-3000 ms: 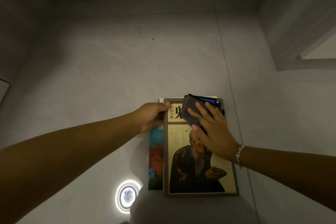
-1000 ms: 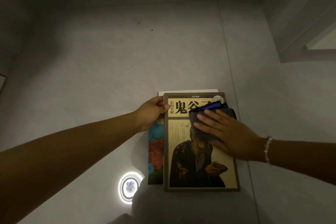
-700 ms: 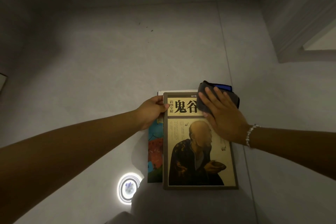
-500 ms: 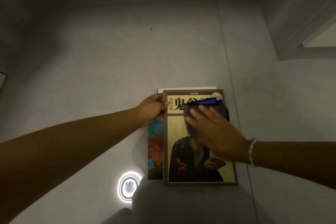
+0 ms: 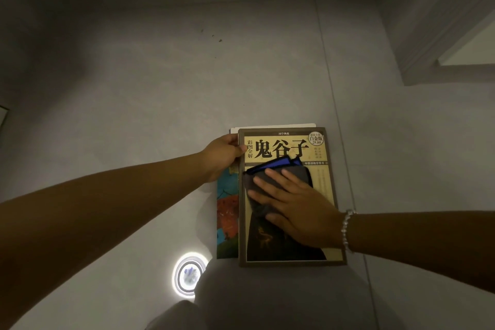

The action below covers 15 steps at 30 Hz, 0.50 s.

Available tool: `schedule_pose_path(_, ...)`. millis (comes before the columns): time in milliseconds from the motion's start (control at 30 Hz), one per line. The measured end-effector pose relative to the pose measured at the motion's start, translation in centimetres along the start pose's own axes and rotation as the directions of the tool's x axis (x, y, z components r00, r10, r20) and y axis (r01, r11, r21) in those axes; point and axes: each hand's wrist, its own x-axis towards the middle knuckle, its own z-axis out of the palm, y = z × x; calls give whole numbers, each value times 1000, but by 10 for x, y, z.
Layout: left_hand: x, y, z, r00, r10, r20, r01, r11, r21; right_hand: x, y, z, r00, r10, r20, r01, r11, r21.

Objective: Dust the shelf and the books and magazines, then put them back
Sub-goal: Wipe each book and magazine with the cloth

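— Where are we in the job?

— Dusting the top book (image 5: 286, 147), I'd say. It lies flat on the floor (image 5: 160, 88), on a stack with a colourful magazine (image 5: 227, 211) and a white one poking out underneath. My right hand (image 5: 297, 203) is spread flat, fingers straight, pressing a folded grey-and-blue cloth (image 5: 278, 171) onto the middle of the cover. My left hand (image 5: 223, 154) grips the book's upper left edge, thumb on the cover, steadying the stack.

— Next move?

— Probably drag the cloth down over the lower half of the cover, keeping the left hand firm so the stack doesn't skid. No shelf is in sight, so putting things back seems a way off.

— Anything different from half a second ago?

— The cloth has slid lower and leftward; the whole title and the round price badge are now uncovered. The left hand hasn't budged.
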Motion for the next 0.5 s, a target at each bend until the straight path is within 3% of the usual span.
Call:
schedule_pose_path(67,-1,1,1,1000,-3,2,3,1000,-16,-1,-10,0,1000,-1,26,2,999,-50)
schedule_pose_path(267,2,-1,1,1000,14,-8,-14,1000,4,-22,-45,14,955,-291,51,295,946,-132)
schedule_pose_path(500,2,-1,-2,1000,11,22,-11,1000,-14,-32,-22,11,931,-359,59,363,928,-87)
